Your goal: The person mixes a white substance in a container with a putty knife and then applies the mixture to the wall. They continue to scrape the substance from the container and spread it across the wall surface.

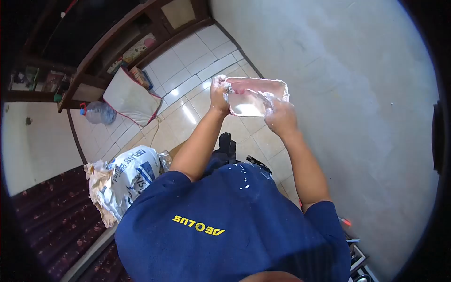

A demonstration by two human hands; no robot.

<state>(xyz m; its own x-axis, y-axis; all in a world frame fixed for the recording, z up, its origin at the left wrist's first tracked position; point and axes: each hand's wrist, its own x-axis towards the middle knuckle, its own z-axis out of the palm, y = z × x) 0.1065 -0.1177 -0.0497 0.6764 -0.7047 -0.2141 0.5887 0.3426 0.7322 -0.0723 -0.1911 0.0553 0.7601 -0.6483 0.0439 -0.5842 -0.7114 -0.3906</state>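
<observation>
My left hand [219, 96], smeared with white paste, is closed around the left end of a shallow rectangular plastic tub [253, 110]. White paste crusts the tub's rim, and its inside looks pinkish and shiny. In my right hand [282, 117], at the tub's near right side, is a flat scraper [264, 97] coated with paste. Its blade reaches over the tub's inside; most of the handle is hidden by my fingers. Both hands are in front of my body, above the tiled floor.
To the right rises a grey wall [357, 94] with paler patches. A torn printed bag [129, 176] stands at my left. Farther off are a water jug [99, 113], a white cushion-like piece [131, 98] and a dark wooden cabinet [110, 42]. Pale tiles [188, 110] cover the floor.
</observation>
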